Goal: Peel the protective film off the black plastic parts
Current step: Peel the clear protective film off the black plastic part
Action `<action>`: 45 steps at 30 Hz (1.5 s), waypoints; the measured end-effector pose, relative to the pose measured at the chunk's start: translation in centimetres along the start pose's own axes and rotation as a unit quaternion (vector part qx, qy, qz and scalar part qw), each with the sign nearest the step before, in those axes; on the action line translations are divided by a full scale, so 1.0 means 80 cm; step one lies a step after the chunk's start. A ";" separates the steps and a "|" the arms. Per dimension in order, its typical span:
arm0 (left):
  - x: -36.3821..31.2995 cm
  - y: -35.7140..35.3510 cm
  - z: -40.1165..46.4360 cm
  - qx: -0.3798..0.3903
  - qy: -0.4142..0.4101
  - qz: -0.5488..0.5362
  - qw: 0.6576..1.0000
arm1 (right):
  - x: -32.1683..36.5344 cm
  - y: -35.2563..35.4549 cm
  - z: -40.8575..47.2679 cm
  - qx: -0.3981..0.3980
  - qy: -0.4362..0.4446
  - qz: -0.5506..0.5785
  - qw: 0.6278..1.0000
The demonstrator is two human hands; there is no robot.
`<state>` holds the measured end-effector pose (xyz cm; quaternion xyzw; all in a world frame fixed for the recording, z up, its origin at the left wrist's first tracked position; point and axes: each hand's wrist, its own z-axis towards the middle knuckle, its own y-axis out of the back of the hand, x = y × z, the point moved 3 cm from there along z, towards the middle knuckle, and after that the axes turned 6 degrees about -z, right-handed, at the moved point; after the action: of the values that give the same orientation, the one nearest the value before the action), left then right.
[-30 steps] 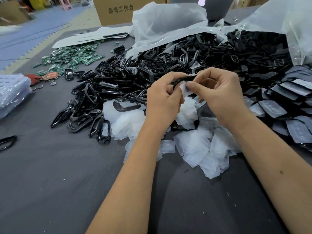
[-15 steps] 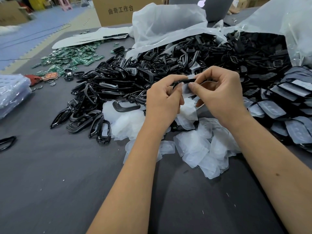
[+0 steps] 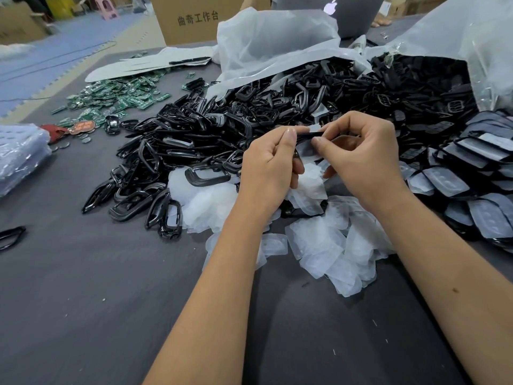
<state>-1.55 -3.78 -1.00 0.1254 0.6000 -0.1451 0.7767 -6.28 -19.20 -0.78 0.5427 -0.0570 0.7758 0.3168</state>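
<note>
Translucent film (image 3: 308, 151) now hangs further off the black plastic part (image 3: 311, 135), held mid-scene above the bench (image 3: 83, 315); left hand (image 3: 270, 168) pinches the part, right hand (image 3: 361, 159) pinches film, nearly stripped.

Small assembly workshop, as I see it through the head camera.

I'm looking down at a dark grey tabletop (image 3: 83, 301) heaped across the middle of the frame with loose black plastic frames (image 3: 194, 140), spilling from big clear plastic bags (image 3: 272, 43) at the top. A drift of peeled film pieces (image 3: 327, 245) lies at centre, film-covered parts (image 3: 472, 173) are stacked at the right edge, and small green circuit boards (image 3: 116, 98) are scattered at upper left. A cardboard box (image 3: 188, 20) with printed characters stands at the top, and blue foam floor mats (image 3: 55, 54) run along the upper left.
</note>
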 end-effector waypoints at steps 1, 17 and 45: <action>0.000 0.000 0.000 0.000 0.002 -0.002 1.000 | 0.001 0.000 0.000 -0.003 -0.005 0.002 1.000; -0.005 -0.003 -0.004 0.030 0.038 -0.081 0.996 | 0.007 0.002 -0.002 -0.038 -0.089 0.078 0.992; 0.001 -0.004 -0.001 0.049 0.050 -0.104 0.992 | 0.004 0.001 -0.001 -0.007 -0.008 0.035 0.999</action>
<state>-1.73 -4.08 -1.14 0.1071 0.6401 -0.2483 0.7192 -6.48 -19.10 -0.51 0.5448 -0.0841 0.7815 0.2923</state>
